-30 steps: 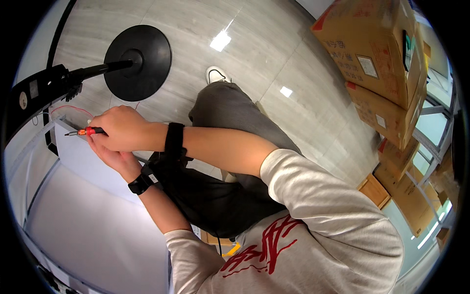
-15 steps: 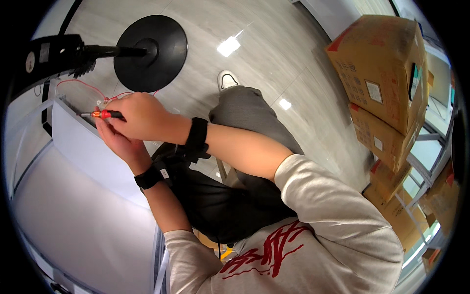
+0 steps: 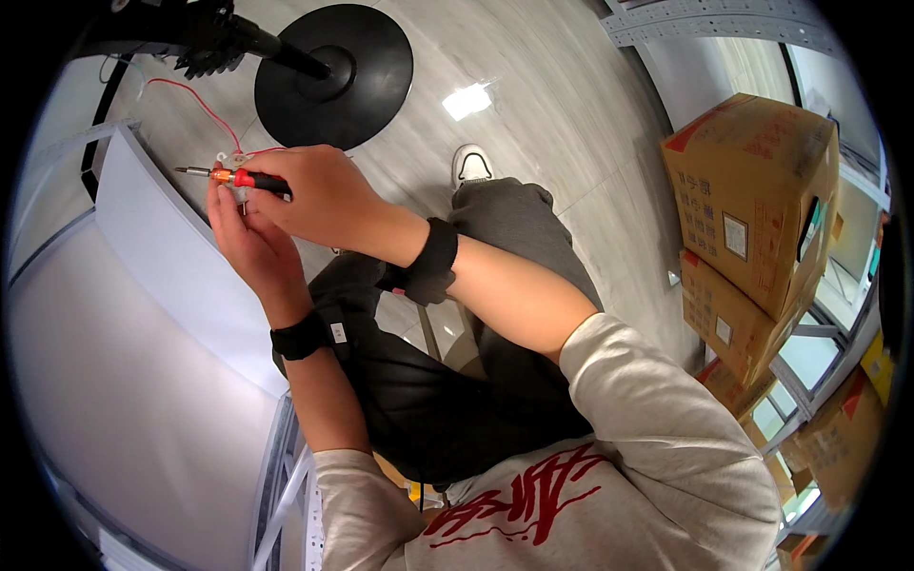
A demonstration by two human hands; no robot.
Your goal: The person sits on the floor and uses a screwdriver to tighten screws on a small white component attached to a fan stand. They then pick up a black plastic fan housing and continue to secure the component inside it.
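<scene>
Screwdriver (image 3: 242, 178) held in right grip (image 3: 322, 190), left grip (image 3: 259, 252) just below, its hold impossible to tell, red wire (image 3: 206, 104) nearby

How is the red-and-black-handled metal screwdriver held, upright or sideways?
Sideways: the screwdriver shows lengthwise, its metal shaft pointing left from the right hand.

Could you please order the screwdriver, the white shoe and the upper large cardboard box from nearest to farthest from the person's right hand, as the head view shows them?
1. Screwdriver: held in the right hand, tip pointing left.
2. White shoe: on the floor, to the hand's right.
3. Upper large cardboard box: far right, stacked on another box.
</scene>
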